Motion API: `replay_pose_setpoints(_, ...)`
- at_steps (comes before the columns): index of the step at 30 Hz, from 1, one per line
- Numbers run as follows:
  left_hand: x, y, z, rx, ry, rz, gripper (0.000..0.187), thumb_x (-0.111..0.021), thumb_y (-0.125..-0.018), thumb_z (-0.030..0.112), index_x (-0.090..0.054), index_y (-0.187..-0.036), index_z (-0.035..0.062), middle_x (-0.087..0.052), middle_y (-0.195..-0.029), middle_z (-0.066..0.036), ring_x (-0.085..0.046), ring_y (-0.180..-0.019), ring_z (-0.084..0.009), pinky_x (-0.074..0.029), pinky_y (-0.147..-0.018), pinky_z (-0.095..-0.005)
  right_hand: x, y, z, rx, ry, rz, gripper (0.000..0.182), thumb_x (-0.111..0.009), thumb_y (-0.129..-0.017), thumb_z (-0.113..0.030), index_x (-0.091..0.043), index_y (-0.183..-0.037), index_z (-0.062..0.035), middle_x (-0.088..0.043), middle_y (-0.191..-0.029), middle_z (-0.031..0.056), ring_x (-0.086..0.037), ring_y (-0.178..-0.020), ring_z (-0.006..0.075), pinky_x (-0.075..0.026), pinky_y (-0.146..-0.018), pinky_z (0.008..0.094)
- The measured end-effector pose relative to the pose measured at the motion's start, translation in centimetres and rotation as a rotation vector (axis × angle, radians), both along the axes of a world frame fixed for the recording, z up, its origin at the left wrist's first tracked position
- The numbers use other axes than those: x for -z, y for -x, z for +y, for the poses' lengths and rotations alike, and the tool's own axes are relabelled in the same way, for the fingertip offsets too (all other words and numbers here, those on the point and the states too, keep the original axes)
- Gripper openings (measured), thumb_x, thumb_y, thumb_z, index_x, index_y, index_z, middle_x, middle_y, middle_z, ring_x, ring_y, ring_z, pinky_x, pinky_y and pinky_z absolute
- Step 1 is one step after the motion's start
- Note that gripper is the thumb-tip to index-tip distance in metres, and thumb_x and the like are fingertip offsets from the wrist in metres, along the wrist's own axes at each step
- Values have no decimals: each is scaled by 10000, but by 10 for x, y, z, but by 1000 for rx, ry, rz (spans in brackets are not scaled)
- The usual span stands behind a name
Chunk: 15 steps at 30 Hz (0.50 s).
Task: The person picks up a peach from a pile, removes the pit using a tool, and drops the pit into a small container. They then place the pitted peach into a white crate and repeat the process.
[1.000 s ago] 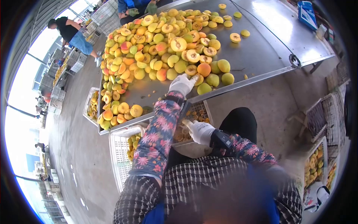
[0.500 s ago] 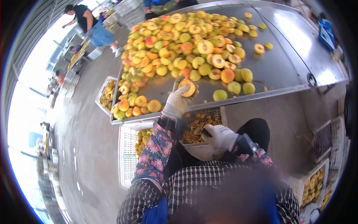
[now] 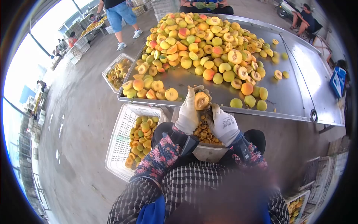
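In my gloved left hand [image 3: 188, 115] is a halved peach [image 3: 201, 100], its cut face turned up toward me. My gloved right hand [image 3: 223, 123] is closed and close against the peach's lower right side; what its fingers hold is hidden. Both hands are just off the front edge of a metal table [image 3: 182, 80]. A large heap of yellow and green peaches [image 3: 201, 48], many of them halved, covers the table's left and middle. Below my hands, a crate of pits and scraps [image 3: 203, 134] stands between my knees.
A white crate [image 3: 113, 138] with peach halves stands at my left. Another crate [image 3: 118, 72] sits by the table's left end. More crates [image 3: 298, 205] are at the lower right. One person [image 3: 121, 16] stands beyond the table's left; another [image 3: 304, 20] sits far right.
My right hand has come up from over the scrap crate to the peach half. My left hand has shifted right and down with it. The view has turned, and the standing person appears further right.
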<state>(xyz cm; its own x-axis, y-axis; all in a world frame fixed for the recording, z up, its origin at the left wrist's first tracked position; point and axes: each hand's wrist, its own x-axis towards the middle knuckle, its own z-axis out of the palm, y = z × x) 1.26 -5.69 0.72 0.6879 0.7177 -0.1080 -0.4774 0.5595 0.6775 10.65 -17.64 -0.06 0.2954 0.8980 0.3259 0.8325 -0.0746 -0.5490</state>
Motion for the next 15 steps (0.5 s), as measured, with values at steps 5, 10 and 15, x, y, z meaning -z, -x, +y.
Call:
replay_pose_setpoints(5,13,3,2,0,61,-96,427,-437,-1002,421,-476,-1271,92,-552,-1164,-97,-582,-1031,-251,-486,-892,-372,-10,5,1,-77,-90,236,309,-560,-907,-167,-440,-1158,-32,-616,-921,258,-595,-845,468,-474,-689,516)
replay_pose_setpoints(10,9,5,5,-19,77,-206,359,-501,-984,352,-510,-1208,71,-590,-1071,-100,-598,-966,-221,-499,-857,-354,-12,8,0,-32,-30,64,289,-571,-914,-181,-475,-1136,-23,-624,-845,264,-601,-791,473,-487,-658,515)
replay_pose_setpoints(15,38,12,15,40,-216,-261,317,-452,-998,243,-559,-1180,7,-632,-993,-114,-626,-847,-193,-515,-736,-295,-3,15,4,-173,-146,176,345,-581,-888,-142,-485,-1181,12,-622,-971,285,-601,-892,470,-497,-743,489)
